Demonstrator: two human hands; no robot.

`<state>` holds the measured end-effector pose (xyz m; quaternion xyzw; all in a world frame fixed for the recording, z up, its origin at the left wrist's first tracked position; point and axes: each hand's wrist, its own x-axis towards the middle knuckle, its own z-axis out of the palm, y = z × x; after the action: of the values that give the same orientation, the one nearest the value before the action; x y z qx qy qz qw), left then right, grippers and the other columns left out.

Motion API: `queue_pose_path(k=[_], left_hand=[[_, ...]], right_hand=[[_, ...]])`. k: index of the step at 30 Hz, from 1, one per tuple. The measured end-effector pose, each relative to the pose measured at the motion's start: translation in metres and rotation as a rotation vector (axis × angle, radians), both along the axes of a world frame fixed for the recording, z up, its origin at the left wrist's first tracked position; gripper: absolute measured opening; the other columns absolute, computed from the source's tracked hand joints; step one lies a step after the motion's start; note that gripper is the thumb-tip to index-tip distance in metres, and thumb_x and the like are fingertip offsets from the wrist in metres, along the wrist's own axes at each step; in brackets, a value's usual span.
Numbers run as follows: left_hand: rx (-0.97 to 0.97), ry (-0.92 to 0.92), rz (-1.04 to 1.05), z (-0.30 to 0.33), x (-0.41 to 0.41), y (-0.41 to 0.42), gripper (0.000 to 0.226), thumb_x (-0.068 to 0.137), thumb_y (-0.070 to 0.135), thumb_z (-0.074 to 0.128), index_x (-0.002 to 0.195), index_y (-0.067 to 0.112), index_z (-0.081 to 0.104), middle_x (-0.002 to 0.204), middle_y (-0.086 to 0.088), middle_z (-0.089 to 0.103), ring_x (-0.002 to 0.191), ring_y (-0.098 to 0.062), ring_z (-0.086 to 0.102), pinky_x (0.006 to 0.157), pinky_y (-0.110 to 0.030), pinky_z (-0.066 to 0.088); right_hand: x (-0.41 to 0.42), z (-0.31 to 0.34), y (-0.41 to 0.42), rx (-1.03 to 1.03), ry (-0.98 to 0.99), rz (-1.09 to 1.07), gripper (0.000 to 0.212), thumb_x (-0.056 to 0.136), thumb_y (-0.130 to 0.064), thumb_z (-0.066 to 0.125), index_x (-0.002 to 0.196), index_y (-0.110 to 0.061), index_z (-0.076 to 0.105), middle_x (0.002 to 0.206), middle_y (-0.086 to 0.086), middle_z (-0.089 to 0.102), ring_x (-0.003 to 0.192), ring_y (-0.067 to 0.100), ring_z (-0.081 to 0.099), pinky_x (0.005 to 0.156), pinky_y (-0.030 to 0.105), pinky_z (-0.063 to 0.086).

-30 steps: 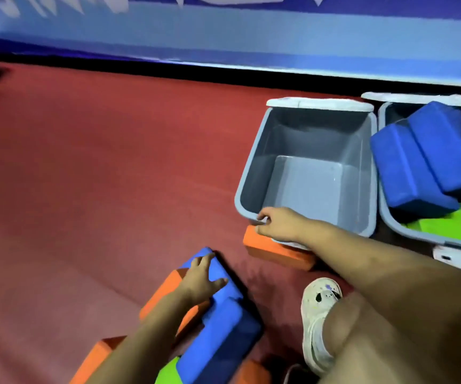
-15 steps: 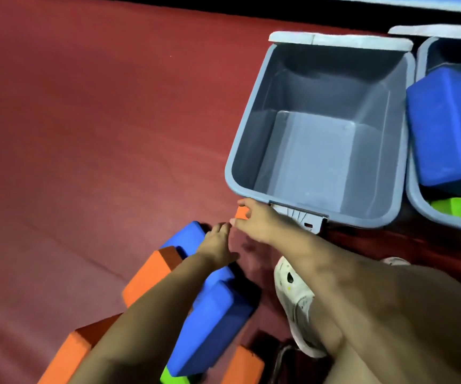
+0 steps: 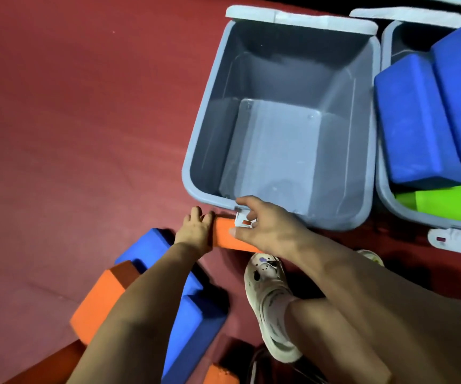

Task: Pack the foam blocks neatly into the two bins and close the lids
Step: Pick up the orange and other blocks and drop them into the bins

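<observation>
An orange foam block (image 3: 222, 234) lies on the red floor against the front of the empty grey bin (image 3: 193, 151). My left hand (image 3: 196, 231) grips the block's left end. My right hand (image 3: 268, 228) holds its right part, thumb on top and fingers by the bin's white latch (image 3: 244, 220). A second bin (image 3: 384, 195) on the right holds two blue blocks (image 3: 412, 128) and a green block (image 3: 451, 200). Both lids (image 3: 293, 18) hang open at the back.
More loose blocks lie at the lower left: a blue block (image 3: 146, 245), another blue one (image 3: 196, 328) and an orange one (image 3: 104, 297). My white shoe (image 3: 268, 300) stands just in front of the bin. Red floor (image 3: 71, 120) stretches to the left.
My left hand left the blue block and reached forward to the orange block's end. My right hand dropped from the bin's rim onto the block. The view moved closer to the bins.
</observation>
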<state>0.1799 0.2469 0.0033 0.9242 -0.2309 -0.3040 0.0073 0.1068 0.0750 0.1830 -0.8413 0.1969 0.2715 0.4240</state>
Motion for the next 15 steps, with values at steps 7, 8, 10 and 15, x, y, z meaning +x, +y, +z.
queue_pose_path(k=[7,8,10,15], left_hand=[[-0.263,0.042,-0.082,0.043,-0.015,0.041,0.094,0.059,0.034,0.073,0.141,0.004,0.036,0.141,-0.015,0.035,0.121,-0.04,0.043,0.101,-0.041,0.038],[-0.294,0.039,-0.069,0.055,-0.016,0.05,0.095,0.056,0.042,0.068,0.137,0.001,0.04,0.133,-0.015,0.042,0.115,-0.039,0.048,0.101,-0.04,0.039],[-0.369,0.018,-0.016,0.081,-0.015,0.071,0.097,0.051,0.052,0.06,0.13,0.0,0.045,0.119,-0.011,0.048,0.106,-0.033,0.053,0.096,-0.035,0.043],[-0.514,0.12,0.074,0.149,-0.03,0.12,0.082,0.05,0.05,0.065,0.125,0.022,0.046,0.111,0.011,0.048,0.105,0.005,0.046,0.087,-0.001,0.029]], right_hand=[[-0.01,0.0,0.006,-0.196,0.025,0.243,0.081,0.076,-0.046,0.07,0.144,-0.034,0.028,0.133,0.004,0.047,0.124,0.026,0.047,0.103,0.038,0.04],[-0.01,0.0,0.009,-0.217,0.022,0.28,0.087,0.073,-0.049,0.072,0.145,-0.036,0.025,0.136,0.004,0.044,0.127,0.027,0.044,0.104,0.04,0.039],[-0.011,0.002,0.015,-0.258,0.015,0.365,0.099,0.068,-0.052,0.076,0.147,-0.039,0.017,0.145,0.003,0.034,0.134,0.027,0.034,0.109,0.044,0.032],[-0.008,0.013,0.032,-0.351,0.019,0.573,0.112,0.067,-0.046,0.08,0.149,-0.042,0.004,0.156,-0.001,0.012,0.144,0.026,0.006,0.115,0.051,0.017]])
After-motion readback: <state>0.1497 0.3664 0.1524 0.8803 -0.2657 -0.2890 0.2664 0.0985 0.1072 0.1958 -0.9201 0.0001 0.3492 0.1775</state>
